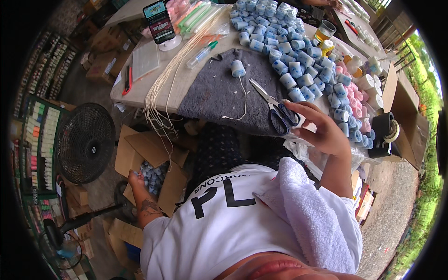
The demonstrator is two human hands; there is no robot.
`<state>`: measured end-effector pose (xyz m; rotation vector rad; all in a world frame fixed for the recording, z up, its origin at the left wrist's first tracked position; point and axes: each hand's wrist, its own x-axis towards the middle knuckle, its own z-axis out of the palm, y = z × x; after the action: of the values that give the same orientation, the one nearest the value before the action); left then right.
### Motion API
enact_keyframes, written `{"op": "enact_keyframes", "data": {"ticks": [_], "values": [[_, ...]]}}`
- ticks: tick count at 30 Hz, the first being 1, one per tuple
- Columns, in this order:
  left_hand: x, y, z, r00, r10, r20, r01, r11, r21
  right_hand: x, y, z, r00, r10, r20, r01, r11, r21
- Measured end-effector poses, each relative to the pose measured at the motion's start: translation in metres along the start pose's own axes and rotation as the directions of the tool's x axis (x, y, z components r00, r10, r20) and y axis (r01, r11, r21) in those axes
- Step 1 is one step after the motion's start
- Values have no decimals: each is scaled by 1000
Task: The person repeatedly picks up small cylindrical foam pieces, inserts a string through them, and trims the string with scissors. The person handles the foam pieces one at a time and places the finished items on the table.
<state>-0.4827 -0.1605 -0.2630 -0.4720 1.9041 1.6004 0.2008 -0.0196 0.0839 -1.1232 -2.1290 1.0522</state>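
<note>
- Right hand [317,125]: fingers parted, thumb apart from forefinger, tips at the handles of the scissors [275,106]; can't tell if they touch.
- Left hand [136,179]: low, at the side of an open cardboard box [128,151] with blue-and-white cylinders inside; fingers partly hidden, can't tell grip.
- Scissors: on the dark grey cloth [205,88], blades narrowly parted, pointing away from the person.
- Single cylinder [238,69]: on the cloth, left of the blade tips, white string [245,95] trailing toward the person.
- Cylinder pile [298,58]: right of the cloth, blue-and-white; pink ones [358,96] farther right.
- Table [140,95], left side: cream strands [161,77] hanging over the edge, green-capped pen [202,54], red-and-black cutter [127,80], phone [159,22] on a stand.
- Floor, left: black fan [86,142].
</note>
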Motion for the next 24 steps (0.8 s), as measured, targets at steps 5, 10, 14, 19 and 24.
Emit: {"op": "enact_keyframes", "data": {"ticks": [5,10,14,19,24], "values": [[36,-19,-35,994,13,-112,3,990,140,-30,-35,-17,694,-469,546,277,874,399],[-100,47,81,758,577,-303,-399,779,485,-80,-120,-20,441,-817,-372,817,192,544],[-174,88,119,442,897,-17,-867,433,247,-89,-145,-14,218,-829,-515,938,33,345],[-270,76,174,74,972,223,-979,113,-168,-90,-126,12,265,-841,-471,958,176,225],[-313,49,206,-90,918,387,-941,48,-334,-82,-86,32,381,-828,-412,925,345,162]]}}
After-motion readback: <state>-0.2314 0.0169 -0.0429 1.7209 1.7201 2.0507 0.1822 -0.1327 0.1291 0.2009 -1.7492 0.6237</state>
